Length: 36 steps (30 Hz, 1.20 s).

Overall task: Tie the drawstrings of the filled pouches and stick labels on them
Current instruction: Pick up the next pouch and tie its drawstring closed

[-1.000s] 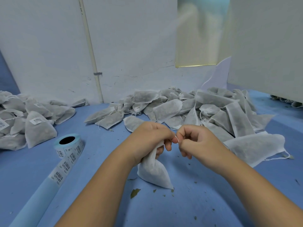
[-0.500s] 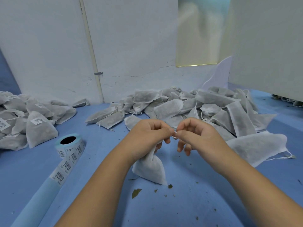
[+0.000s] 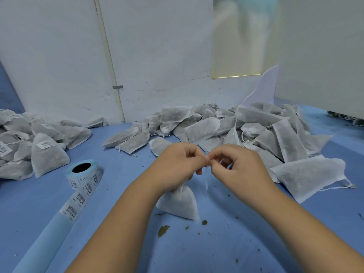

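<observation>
A filled white pouch (image 3: pixel 178 203) hangs from my left hand (image 3: pixel 178 164), its bottom touching the blue surface. My left hand grips the pouch's gathered neck. My right hand (image 3: pixel 236 164) pinches the thin white drawstring (image 3: pixel 206 181) right beside the left fingertips; a loose end of the string dangles below. A blue label roll (image 3: pixel 83 172) with barcode stickers stands to the left, its strip running toward the near left edge.
A heap of unlabelled filled pouches (image 3: pixel 236 129) lies behind and right of my hands. Labelled pouches (image 3: pixel 35 146) are piled at the far left. A white wall with a pipe (image 3: pixel 110 62) closes the back. Dry leaf crumbs (image 3: pixel 163 230) dot the blue table.
Both hands rose slightly and stayed together at the pouch's neck. The right fingers shifted along the drawstring and a loose end now hangs down. The pouch swung a little left.
</observation>
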### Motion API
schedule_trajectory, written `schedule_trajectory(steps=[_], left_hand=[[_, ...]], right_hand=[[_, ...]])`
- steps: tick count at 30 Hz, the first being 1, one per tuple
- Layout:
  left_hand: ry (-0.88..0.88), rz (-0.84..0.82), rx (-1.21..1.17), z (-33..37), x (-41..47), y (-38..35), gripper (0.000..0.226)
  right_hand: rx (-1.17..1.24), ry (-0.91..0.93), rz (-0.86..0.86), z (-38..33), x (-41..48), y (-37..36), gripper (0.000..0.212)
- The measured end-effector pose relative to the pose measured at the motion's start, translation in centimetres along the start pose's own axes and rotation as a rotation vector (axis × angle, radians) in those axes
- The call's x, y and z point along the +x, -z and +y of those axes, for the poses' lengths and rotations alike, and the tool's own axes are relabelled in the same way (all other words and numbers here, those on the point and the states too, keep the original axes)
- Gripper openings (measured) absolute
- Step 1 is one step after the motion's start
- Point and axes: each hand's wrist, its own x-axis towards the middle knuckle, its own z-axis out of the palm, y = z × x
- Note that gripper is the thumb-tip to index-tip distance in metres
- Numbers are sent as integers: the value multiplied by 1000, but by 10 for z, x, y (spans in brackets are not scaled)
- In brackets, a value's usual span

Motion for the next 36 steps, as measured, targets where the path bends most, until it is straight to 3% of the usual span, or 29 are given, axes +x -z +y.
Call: schedule_trajectory(steps=[10,18,26,36], left_hand=[[-89,112,253,-4,3,2,15],[-167,105,271,-3,2,2,15],[4,-16,11,5,-2,1,21],[58,-9,-203,3,-2,-1,19]], right_hand=[[347,-366,-208,2,3,3,15],[446,-440,-230,6,5,5,19],[398,-373,-191,4,4,6,14],[271,-189,-17,1,0,2,11]])
